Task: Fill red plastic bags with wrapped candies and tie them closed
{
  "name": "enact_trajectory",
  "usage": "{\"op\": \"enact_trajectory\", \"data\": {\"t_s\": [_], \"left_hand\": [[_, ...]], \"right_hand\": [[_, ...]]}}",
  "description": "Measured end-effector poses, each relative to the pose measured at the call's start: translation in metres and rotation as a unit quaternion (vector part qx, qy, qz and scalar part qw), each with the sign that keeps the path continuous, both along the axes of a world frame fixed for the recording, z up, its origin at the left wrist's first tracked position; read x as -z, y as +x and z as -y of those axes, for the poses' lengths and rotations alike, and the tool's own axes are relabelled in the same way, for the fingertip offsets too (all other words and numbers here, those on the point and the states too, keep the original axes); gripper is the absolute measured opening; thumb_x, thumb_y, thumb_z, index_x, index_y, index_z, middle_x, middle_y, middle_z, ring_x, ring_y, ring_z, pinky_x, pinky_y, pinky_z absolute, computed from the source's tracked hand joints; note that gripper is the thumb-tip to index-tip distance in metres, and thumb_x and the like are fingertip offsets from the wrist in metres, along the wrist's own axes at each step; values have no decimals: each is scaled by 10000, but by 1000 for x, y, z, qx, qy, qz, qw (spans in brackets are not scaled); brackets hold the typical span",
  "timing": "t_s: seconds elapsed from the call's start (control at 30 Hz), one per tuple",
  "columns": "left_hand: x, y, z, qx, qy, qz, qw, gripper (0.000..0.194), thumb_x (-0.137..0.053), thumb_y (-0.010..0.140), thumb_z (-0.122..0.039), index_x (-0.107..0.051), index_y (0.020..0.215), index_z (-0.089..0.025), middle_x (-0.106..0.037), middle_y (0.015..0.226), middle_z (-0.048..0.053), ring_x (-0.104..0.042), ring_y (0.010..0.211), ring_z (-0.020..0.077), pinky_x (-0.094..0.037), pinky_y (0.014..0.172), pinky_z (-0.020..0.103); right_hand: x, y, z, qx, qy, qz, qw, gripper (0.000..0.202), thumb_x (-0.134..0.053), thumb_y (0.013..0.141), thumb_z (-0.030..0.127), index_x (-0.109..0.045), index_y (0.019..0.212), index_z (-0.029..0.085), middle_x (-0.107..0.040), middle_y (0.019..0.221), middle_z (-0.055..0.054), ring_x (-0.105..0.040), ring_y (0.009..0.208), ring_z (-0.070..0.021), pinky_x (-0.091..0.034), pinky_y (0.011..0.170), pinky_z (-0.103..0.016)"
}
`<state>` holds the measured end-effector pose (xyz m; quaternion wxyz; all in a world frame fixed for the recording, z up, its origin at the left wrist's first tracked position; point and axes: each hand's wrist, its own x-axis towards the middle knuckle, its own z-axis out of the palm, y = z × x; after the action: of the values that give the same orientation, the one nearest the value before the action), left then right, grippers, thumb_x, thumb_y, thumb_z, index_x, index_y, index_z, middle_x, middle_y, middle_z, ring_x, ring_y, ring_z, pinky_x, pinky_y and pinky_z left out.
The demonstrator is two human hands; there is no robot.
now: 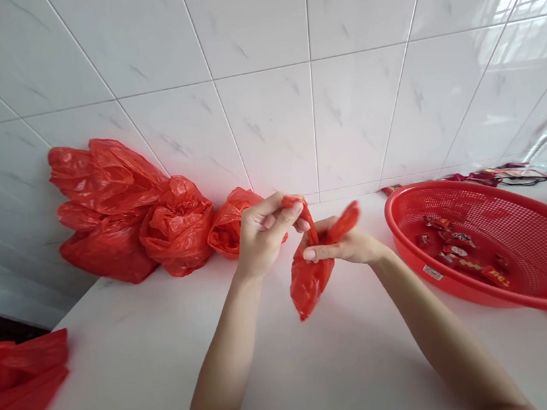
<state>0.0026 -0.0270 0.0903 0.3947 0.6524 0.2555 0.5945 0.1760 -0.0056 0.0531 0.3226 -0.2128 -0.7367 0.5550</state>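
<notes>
Between my hands, above the white table, hangs a small red plastic bag with its lower corner pointing down. My left hand pinches one end of the bag's top between thumb and fingers. My right hand is closed around the gathered neck, its thumb lying across the front. Another end of the red plastic sticks out up and to the right over my right hand. Whatever the bag may contain is hidden.
Bunched red bags stand along the tiled wall at the left. Another red bag lies at the near left edge. A red basket with several wrapped pieces is at the right, on the white table.
</notes>
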Motion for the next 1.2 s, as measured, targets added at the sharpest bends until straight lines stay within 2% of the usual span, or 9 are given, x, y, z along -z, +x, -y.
{"op": "enact_trajectory", "data": {"t_s": [0.1, 0.2, 0.37, 0.5, 0.57, 0.77, 1.03, 1.13, 1.2], "left_hand": [[0, 3, 1, 24, -21, -21, 999, 233, -761, 823, -370, -687, 746, -162, -646, 683, 2, -614, 621, 124, -523, 625, 262], [1, 2, 0, 68, -58, -45, 995, 192, -781, 765, -305, -711, 863, -155, -628, 676, -6, -587, 621, 127, -483, 577, 247], [4, -6, -4, 89, -35, -63, 993, 230, -658, 800, -306, -713, 973, -165, -567, 641, -15, -498, 601, 121, -431, 583, 258], [6, -2, 0, 29, -2, -168, 985, 126, -721, 793, -291, -674, 808, -176, -557, 702, -19, -474, 612, 105, -414, 600, 253], [7, 2, 2, -11, 11, -180, 984, 209, -678, 864, -336, -637, 738, -174, -534, 663, -24, -456, 582, 97, -395, 560, 240], [2, -5, 1, -99, 20, -144, 984, 442, -647, 897, -433, -489, 573, -178, -467, 535, -32, -423, 484, 86, -352, 451, 220], [-4, -21, 10, -185, 60, -119, 974, 385, -654, 904, -371, -566, 583, -177, -538, 558, -21, -520, 531, 102, -455, 536, 224], [-2, -23, 13, -186, 44, -121, 974, 395, -655, 900, -389, -556, 581, -178, -520, 561, -25, -510, 536, 104, -454, 541, 229], [2, -25, 14, -169, 9, -116, 979, 396, -657, 897, -414, -551, 596, -179, -512, 574, -27, -500, 547, 106, -456, 552, 235]], "right_hand": [[5, -8, 1, 18, 6, 19, 1000, 421, -757, 816, 481, -532, 613, 188, -540, 559, 37, -520, 558, -117, -440, 569, -275], [8, -10, 3, 20, -20, 28, 999, 465, -715, 849, 506, -498, 580, 195, -497, 501, 58, -477, 491, -97, -427, 543, -270], [7, -5, 3, 1, -61, -25, 998, 556, -639, 900, 544, -399, 517, 221, -383, 434, 89, -431, 451, -88, -507, 663, -328], [6, -4, 2, -17, -87, -16, 996, 516, -706, 839, 553, -415, 569, 224, -380, 457, 95, -383, 454, -84, -445, 549, -284], [6, -4, 2, -23, -80, 10, 996, 463, -729, 830, 525, -463, 611, 216, -420, 485, 86, -407, 475, -90, -422, 530, -269], [2, -4, 3, -52, -65, 15, 996, 396, -747, 816, 509, -607, 672, 167, -621, 642, 5, -636, 663, -154, -524, 720, -318], [3, -16, 9, -74, -52, 10, 996, 455, -696, 851, 560, -498, 663, 197, -516, 618, 49, -596, 622, -130, -524, 661, -297], [7, -21, 11, -94, -38, 24, 995, 483, -634, 892, 581, -465, 645, 202, -475, 612, 52, -604, 618, -132, -518, 654, -295], [8, -22, 11, -99, -16, 44, 994, 462, -599, 916, 581, -492, 682, 197, -525, 654, 34, -626, 660, -145, -515, 657, -293]]}}
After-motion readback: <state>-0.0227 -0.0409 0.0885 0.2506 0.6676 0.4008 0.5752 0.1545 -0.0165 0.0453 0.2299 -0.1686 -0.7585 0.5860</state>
